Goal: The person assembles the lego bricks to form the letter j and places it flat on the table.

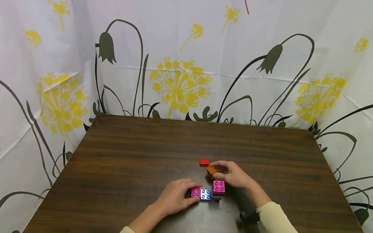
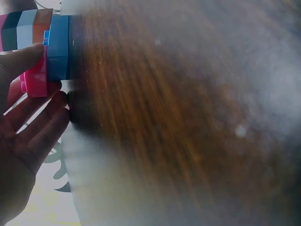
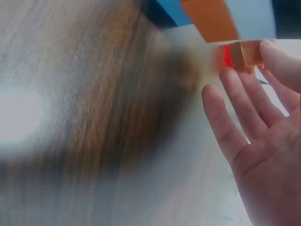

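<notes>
My left hand [image 1: 177, 196] pinches a pink toy building brick [image 1: 196, 192] between thumb and fingers. That brick sits on one end of a blue brick [image 2: 59, 52], whose studs show beside it. On the blue brick's other end stands a tower with an orange brick [image 2: 42, 26] low down, light-blue and dark layers above, and a pink brick [image 1: 219, 186] on top. Just behind the tower, my right hand [image 1: 233, 174] holds a loose orange brick [image 1: 211, 171], its thumb on one side and fingertips on the other.
A red brick [image 1: 204, 162] lies on the brown wood-grain table [image 1: 135, 145], just beyond the loose orange brick. A white curtain [image 1: 194, 37] with a flower print hangs behind the table's far edge.
</notes>
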